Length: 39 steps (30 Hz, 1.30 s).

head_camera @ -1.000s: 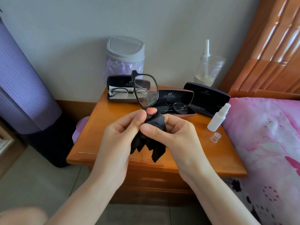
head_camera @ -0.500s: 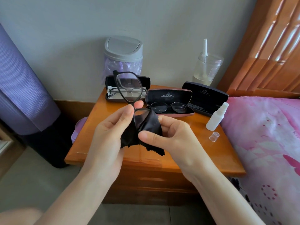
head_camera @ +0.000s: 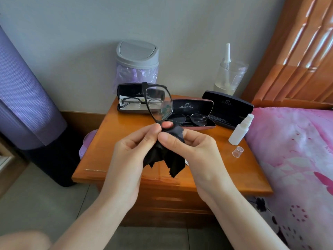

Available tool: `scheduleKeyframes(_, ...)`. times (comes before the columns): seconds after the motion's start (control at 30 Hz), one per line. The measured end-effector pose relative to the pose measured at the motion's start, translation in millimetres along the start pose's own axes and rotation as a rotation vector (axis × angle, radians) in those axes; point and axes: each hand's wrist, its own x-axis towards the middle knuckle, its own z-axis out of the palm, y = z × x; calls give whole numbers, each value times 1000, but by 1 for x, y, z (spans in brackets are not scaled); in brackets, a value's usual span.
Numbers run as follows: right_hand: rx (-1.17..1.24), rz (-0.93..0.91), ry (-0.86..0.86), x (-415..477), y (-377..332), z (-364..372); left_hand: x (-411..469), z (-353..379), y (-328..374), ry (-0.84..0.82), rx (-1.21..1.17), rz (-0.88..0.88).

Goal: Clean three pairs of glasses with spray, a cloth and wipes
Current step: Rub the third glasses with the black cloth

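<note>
While left hand pinches upright glasses (1 lens topmost), right hand pinches the cloth over the other.

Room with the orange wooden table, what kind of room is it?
Most likely a bedroom. A bed with a pink floral bedspread and a wooden headboard stands right beside a small wooden nightstand.

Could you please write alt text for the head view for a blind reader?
The left hand pinches black-framed glasses above a wooden nightstand while the right hand pinches a black cloth around their lower half. A white spray bottle stands uncapped nearby.
</note>
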Motion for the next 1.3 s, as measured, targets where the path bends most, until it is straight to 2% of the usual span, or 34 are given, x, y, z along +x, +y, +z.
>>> scheduleKeyframes(0.2, 10, -56, 38, -2, -1, 2, 1, 0, 1, 5, 3, 17)
scheduleKeyframes(0.37, -101, -64, 35, -2, 1, 1, 2, -3, 4, 14, -72, -35)
scheduleKeyframes(0.7, -241, -34, -119, -6, 1, -2, 7, -9, 12, 80, -72, -2)
scheduleKeyframes(0.97, -196, -48, -138, -6, 0, -1, 4, -8, 13, 67, -39, 29)
scheduleKeyframes(1.3, -170, -92, -132, -3, -5, -7, 11, -19, 14, 8, 78, -46)
